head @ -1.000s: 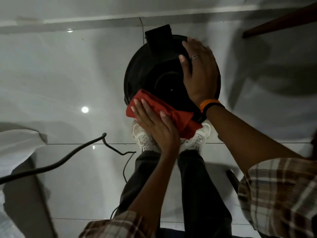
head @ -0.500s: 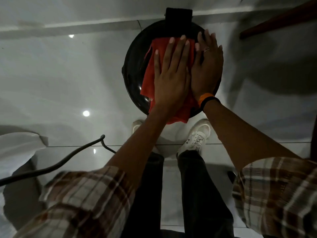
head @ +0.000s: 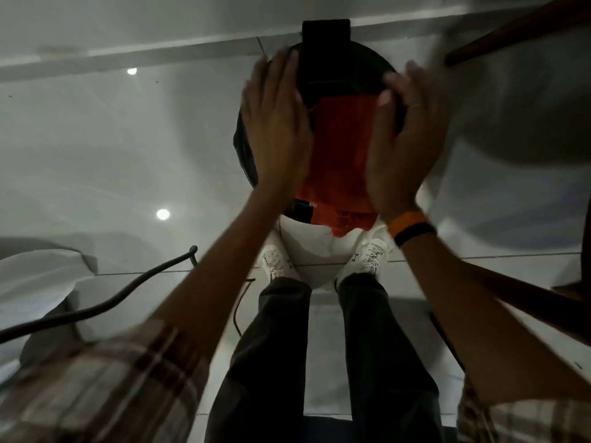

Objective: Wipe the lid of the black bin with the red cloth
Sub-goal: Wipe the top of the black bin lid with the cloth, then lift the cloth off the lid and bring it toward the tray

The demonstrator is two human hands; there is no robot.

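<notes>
The round black bin lid [head: 339, 71] is seen from above, straight ahead of my feet, with its black hinge tab at the far edge. A red cloth [head: 342, 148] lies spread flat across the lid's middle, and its near end hangs over the front rim. My left hand [head: 275, 123] lies flat on the lid's left side, right beside the cloth's left edge. My right hand [head: 403, 145], blurred, lies flat on the lid's right side, its thumb at the cloth's far right corner. Neither hand grips anything that I can see.
Glossy white tiles [head: 144, 155] cover the floor, with the wall base just behind the bin. A black cable [head: 128, 292] and white fabric [head: 38, 276] lie at the left. A dark wooden bar [head: 511, 30] crosses the top right. My white shoes [head: 275, 260] stand under the bin's front.
My left hand has slid off the cloth to the lid's left side. My right hand has shifted right. The cloth lies uncovered between them, spread down the lid's middle.
</notes>
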